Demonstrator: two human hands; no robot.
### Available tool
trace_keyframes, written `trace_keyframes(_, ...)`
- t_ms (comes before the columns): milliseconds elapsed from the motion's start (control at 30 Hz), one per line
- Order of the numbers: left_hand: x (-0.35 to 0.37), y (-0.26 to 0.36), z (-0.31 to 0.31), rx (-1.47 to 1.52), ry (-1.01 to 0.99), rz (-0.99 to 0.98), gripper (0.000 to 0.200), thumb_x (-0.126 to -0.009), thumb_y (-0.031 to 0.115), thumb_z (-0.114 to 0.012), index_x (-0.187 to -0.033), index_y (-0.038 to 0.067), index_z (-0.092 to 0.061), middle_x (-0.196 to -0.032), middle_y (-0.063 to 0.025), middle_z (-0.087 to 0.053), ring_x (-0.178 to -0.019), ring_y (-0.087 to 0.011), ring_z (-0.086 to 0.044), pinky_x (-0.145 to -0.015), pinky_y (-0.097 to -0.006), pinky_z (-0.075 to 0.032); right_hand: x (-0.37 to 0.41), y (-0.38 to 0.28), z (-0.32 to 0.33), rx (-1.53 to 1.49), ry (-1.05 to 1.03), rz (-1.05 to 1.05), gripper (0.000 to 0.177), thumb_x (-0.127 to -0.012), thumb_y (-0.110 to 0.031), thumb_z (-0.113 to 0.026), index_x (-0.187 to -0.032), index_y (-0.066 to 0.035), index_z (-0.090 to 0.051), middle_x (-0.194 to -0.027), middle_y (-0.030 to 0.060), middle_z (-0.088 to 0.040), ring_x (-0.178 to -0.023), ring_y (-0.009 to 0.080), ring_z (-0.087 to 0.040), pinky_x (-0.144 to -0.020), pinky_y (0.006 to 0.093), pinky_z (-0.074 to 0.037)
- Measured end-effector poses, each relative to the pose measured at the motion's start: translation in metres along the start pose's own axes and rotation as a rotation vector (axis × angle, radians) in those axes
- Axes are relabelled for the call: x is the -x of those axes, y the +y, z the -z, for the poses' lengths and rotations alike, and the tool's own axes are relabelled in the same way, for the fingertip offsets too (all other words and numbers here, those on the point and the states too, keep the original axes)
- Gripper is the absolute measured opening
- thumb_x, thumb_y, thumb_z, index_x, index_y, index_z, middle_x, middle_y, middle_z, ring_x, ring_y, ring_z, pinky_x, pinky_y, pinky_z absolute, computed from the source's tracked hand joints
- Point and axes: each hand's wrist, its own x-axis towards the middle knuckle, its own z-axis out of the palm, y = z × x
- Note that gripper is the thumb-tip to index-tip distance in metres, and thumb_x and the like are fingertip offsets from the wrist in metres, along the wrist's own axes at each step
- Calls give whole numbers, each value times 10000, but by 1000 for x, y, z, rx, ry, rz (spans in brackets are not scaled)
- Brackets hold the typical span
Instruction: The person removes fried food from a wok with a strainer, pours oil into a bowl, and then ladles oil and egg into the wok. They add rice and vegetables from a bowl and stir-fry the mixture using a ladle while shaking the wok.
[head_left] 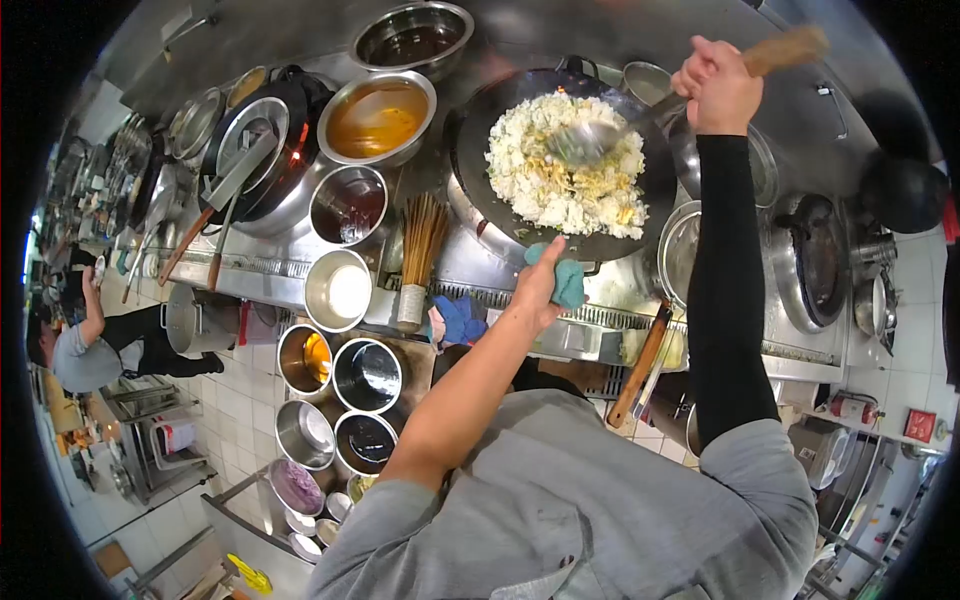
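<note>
A black wok (465,150) on the stove holds a broad mound of white rice (525,130) with yellowish bits in its middle. My right hand (718,85), above the wok's right side, is wrapped round the wooden handle of a ladle (590,142). The ladle's metal head rests against the rice and is somewhat blurred. At the wok's near edge my left hand (543,290) is closed on a green cloth (568,284), which is pressed at the wok's rim.
Left of the wok stand a bowl of amber liquid (376,118), a bowl of dark liquid (414,42) and a bamboo brush (423,240). Several metal pots (338,290) line the lower left. A long wooden handle (640,365) juts out near the front edge. Another person (90,350) stands far left.
</note>
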Motion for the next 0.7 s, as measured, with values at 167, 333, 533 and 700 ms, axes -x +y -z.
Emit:
trace_keyframes(167, -19, -5, -5, 37, 14, -94, 196, -865, 187, -676, -926, 34, -569, -734, -82, -584, -566, -215, -584, -505, -376, -536, 35, 52, 9, 60, 217, 29, 179, -836, -58, -551, -678, 16, -514, -539, 41, -420, -403, 145, -382, -384, 333, -343)
trace_keyframes(333, -27, -10, 3, 17, -1, -103, 203, -846, 146, -685, -947, 46, -540, -768, -78, -576, -601, -245, -602, -532, -428, -558, -11, -25, 38, 83, 253, 22, 216, -836, -90, -582, -655, 8, -515, -524, 12, -343, -392, 156, -341, -375, 345, -289)
trace_keyframes(533, -15, -6, -3, -19, 20, -98, 204, -835, 151, -693, -931, 43, -549, -780, -85, -585, -609, -242, -610, -536, -409, -556, 1, 41, 39, 59, 440, 146, 158, -787, -23, -625, -672, 21, -525, -526, 33, -408, -403, 148, -369, -409, 336, -361)
trace_keyframes(700, -27, -11, 5, -30, -13, -82, 225, -831, 169, -701, -939, 42, -550, -792, -87, -590, -635, -247, -616, -573, -418, -559, -2, -34, 47, 93, 214, -77, 214, -818, -45, -596, -640, -54, -479, -530, 1, -382, -420, 129, -371, -407, 324, -307)
